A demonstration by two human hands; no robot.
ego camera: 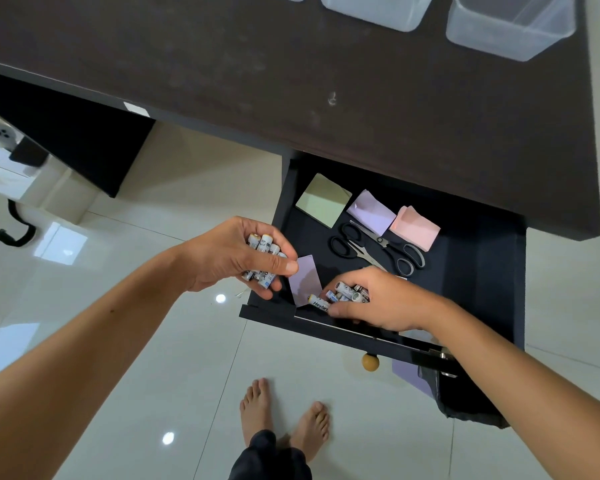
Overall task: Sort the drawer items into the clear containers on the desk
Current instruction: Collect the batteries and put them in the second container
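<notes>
The black drawer (478,258) is pulled open below the dark desk (291,71). My left hand (229,256) hovers over the drawer's front left corner, shut on a bunch of white batteries (265,244). My right hand (378,301) rests inside the drawer near its front edge, fingers closed around several more white batteries (347,294). A purple note (305,278) lies between my hands. Further back lie two pairs of scissors (378,249), a yellow note pad (323,200), a purple pad (371,211) and a pink pad (416,228). Clear containers (510,29) stand on the desk's far side.
A second clear container (374,12) stands left of the first. The drawer's round wooden knob (370,362) sticks out toward me. My bare feet (284,414) stand on glossy white tiles. A wall socket and black cable (14,233) are at the left.
</notes>
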